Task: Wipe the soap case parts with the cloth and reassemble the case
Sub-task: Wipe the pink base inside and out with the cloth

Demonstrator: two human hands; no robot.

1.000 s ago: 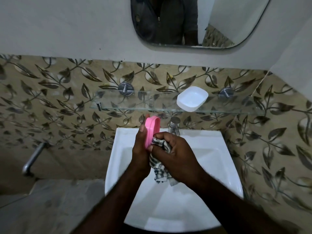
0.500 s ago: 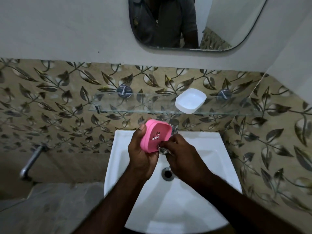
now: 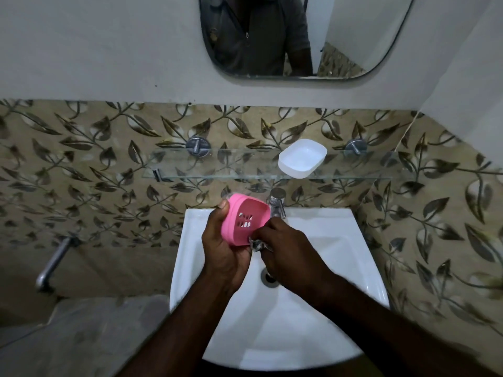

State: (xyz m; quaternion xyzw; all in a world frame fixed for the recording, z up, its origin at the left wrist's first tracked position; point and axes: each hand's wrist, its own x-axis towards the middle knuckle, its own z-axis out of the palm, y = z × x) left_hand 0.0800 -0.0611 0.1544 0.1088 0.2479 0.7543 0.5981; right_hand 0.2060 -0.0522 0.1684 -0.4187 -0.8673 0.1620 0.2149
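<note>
My left hand (image 3: 224,248) holds the pink slotted soap case part (image 3: 245,219) over the sink, its hollow side turned toward me. My right hand (image 3: 285,243) is closed on a bunched checked cloth (image 3: 258,244), pressed against the pink part's lower right edge. Most of the cloth is hidden inside my fist. The white soap case part (image 3: 302,157) lies open side up on the glass shelf (image 3: 217,164), above and to the right of my hands.
A white sink (image 3: 340,268) with a drain (image 3: 269,277) lies under my hands, and a chrome tap (image 3: 277,202) stands at its back edge. A mirror (image 3: 353,36) hangs above. A metal pipe (image 3: 54,262) juts from the left wall.
The pink part has turned from edge-on to its hollow slotted side facing me. The cloth, earlier hanging below my right hand, is now bunched in the fist at the part's lower edge.
</note>
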